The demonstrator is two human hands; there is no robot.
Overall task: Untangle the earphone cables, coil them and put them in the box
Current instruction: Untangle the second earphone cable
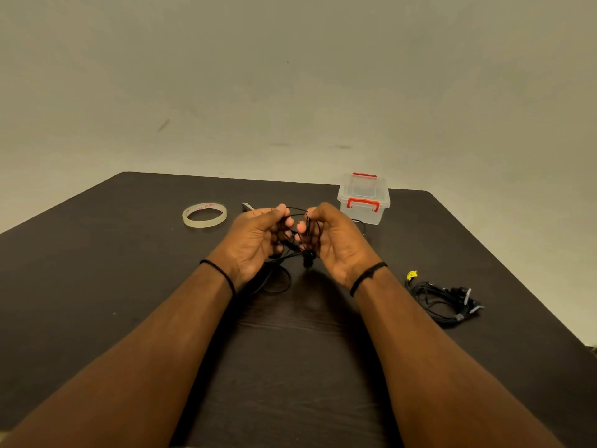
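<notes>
Both hands are raised over the middle of the dark table, palms facing each other. My left hand [258, 237] and my right hand [332, 240] each pinch strands of a tangled black earphone cable [302, 247] stretched between them. Loops of that cable hang down to the table under my left wrist. A clear plastic box [363, 202] with red latches stands closed behind my right hand. A second bundle of black earphone cables [445, 300] with a yellow tag lies on the table to the right.
A roll of clear tape [204, 215] lies flat at the back left of the dark table [129, 270]. A small dark object [247, 206] lies just behind my left hand. A plain wall rises behind the table's far edge.
</notes>
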